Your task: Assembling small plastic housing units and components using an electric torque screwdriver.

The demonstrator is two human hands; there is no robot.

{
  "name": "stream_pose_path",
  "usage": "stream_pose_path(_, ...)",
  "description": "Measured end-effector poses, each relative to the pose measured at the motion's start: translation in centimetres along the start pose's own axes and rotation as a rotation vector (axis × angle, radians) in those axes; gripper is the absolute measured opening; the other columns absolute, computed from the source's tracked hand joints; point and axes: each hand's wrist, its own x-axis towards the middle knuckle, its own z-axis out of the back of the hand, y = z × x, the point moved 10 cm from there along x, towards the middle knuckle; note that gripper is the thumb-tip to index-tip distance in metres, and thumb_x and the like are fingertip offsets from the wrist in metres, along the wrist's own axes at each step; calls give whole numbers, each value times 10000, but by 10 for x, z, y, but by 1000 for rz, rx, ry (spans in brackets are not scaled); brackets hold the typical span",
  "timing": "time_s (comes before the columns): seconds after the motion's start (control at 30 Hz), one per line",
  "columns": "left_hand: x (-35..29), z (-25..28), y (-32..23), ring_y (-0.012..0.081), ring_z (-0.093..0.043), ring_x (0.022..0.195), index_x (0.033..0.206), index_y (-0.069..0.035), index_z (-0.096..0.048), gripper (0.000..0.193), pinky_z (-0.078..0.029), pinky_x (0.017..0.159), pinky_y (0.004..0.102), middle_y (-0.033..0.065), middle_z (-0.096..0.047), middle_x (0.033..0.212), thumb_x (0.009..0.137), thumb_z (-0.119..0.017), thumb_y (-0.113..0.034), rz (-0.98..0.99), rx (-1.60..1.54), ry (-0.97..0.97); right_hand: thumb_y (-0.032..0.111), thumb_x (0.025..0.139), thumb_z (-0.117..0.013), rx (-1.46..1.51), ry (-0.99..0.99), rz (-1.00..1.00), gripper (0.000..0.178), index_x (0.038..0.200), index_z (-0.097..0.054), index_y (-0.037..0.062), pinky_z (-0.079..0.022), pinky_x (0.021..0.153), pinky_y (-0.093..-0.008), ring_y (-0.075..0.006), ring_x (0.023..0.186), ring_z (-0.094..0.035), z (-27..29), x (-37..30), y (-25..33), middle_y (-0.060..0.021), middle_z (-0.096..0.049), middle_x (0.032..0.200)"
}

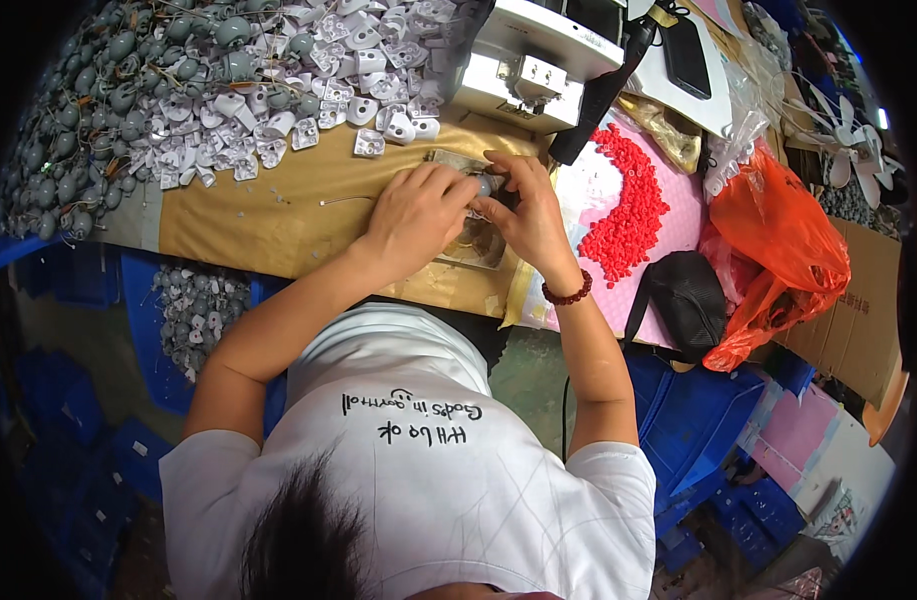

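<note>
My left hand (418, 215) and my right hand (528, 215) meet over a small metal plate fixture (478, 250) on the tan-covered table. Between the fingertips sits a small grey rounded part (485, 187), partly hidden by the fingers. Closed around it are the left fingers, bent down, and the right thumb and forefinger, curled in from the other side. A thin wire (346, 199) sticks out leftward by the left hand; where it ends under the hand is hidden. A dark red bead bracelet (568, 290) circles my right wrist.
White plastic pieces (268, 110) and grey rounded parts with wires (73, 130) heap up at the far left. A white machine (528, 75) stands ahead. Small red pieces (633, 200), a black pouch (683, 300) and an orange plastic bag (778, 240) lie to the right.
</note>
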Motion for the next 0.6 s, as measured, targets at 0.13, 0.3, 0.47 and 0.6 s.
stream_pose_path(0.13,7,-13,3,249,-568,978,1112,-97,-625,370,-459,818,398,50,-584,983,755,-719,-120,44,90,40,43,778,-785,117,-72,-6,481,1223,-602,45,-509,754,-323,-240,936,-581,6,-1,-6,-118,-604,1062)
stream_pose_path(0.3,5,-17,5,242,-562,972,1103,-98,-635,363,-460,806,382,46,-582,978,753,-724,-133,25,108,46,137,919,-699,116,-714,-37,431,1292,-542,-9,-507,769,-260,-157,972,-580,110,15,-65,-112,-564,1159)
stream_pose_path(0.47,4,-14,3,244,-563,963,1090,-91,-640,352,-468,802,381,48,-583,963,751,-725,-134,8,86,-7,172,911,-726,648,-433,-327,378,1186,-598,-53,-483,744,-244,-96,875,-593,97,74,-131,-65,-657,995)
stream_pose_path(0.6,2,-12,5,248,-562,983,1049,-90,-632,316,-477,813,386,49,-592,959,746,-708,-137,19,60,-38,128,868,-771,462,-728,-122,360,1134,-592,-36,-492,699,-229,-111,816,-611,119,58,-101,-53,-639,934)
